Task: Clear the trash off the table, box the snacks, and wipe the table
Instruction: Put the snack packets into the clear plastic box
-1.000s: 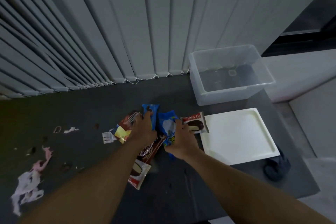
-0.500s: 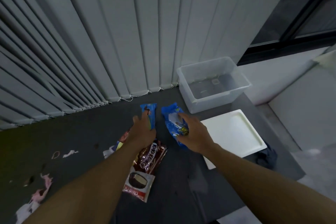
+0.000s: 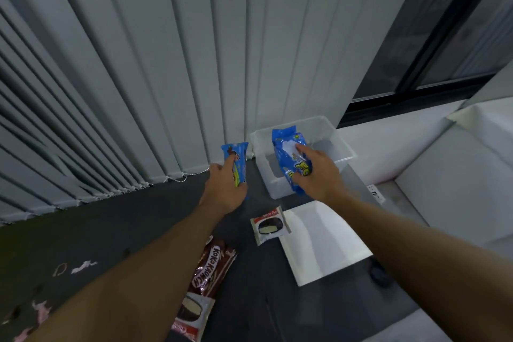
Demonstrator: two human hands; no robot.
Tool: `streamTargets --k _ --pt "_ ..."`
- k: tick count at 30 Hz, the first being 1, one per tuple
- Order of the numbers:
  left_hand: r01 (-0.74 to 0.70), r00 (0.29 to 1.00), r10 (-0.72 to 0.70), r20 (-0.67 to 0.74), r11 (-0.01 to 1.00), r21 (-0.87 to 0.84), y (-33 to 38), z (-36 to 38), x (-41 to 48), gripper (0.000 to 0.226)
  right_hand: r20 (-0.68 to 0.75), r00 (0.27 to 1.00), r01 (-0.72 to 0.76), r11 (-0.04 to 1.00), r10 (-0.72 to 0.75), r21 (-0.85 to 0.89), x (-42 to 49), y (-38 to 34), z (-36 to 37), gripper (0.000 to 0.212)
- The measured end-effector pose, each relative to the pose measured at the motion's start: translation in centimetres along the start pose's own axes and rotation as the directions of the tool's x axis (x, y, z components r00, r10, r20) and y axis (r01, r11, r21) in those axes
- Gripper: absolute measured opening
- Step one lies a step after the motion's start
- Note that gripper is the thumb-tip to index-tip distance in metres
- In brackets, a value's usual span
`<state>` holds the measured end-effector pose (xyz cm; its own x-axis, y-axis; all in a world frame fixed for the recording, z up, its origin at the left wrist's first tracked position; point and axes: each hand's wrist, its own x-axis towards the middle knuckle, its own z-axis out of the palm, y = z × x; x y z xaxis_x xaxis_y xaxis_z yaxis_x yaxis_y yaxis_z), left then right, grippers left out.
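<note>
My left hand [image 3: 225, 189] grips a narrow blue snack packet [image 3: 236, 161] in the air, just left of the clear plastic box [image 3: 342, 153]. My right hand [image 3: 315, 175] holds a wider blue snack packet [image 3: 288, 153] over the open box. On the dark table [image 3: 125, 236] lie a choco pie packet [image 3: 269, 226], a brown Koko Krunch packet [image 3: 213, 266] and a second choco pie packet [image 3: 191, 314] by my left forearm.
A white lid [image 3: 322, 244] lies flat right of the packets, with a dark cloth [image 3: 380, 275] at its right corner. Pink and white paper scraps [image 3: 41, 311] litter the table's left side. Vertical blinds [image 3: 138, 78] hang along the far edge.
Both hands lifted their blue packets off the table and carried them up and to the right; the right one now hangs over the box. The packets left behind are uncovered.
</note>
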<state>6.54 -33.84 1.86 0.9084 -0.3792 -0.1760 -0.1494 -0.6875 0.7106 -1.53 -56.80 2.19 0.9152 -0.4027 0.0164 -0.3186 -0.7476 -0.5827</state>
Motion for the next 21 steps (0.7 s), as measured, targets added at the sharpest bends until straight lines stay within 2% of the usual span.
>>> streamTargets --k 3,8,14,21 --pt "0.000 1.000 0.000 -0.031 1.000 0.006 1.7 1.0 1.1 0.078 0.000 1.000 -0.024 0.999 0.024 -0.026 3.0 1.8 -2.4 0.071" --pt "0.046 0.995 -0.050 -0.084 0.998 -0.047 4.1 2.6 3.0 0.076 0.049 0.998 -0.031 0.979 0.041 -0.200 8.2 4.9 -4.4 0.070" --pt "0.063 0.982 -0.070 -0.173 0.997 -0.049 7.2 4.5 5.5 0.075 0.209 0.972 -0.031 0.938 0.108 -0.344 13.4 8.7 -2.6 0.062" --pt "0.097 0.979 -0.104 -0.177 0.994 -0.051 8.5 7.6 7.6 0.077 0.412 0.904 0.109 0.868 0.117 -0.485 16.8 11.8 0.5 0.049"
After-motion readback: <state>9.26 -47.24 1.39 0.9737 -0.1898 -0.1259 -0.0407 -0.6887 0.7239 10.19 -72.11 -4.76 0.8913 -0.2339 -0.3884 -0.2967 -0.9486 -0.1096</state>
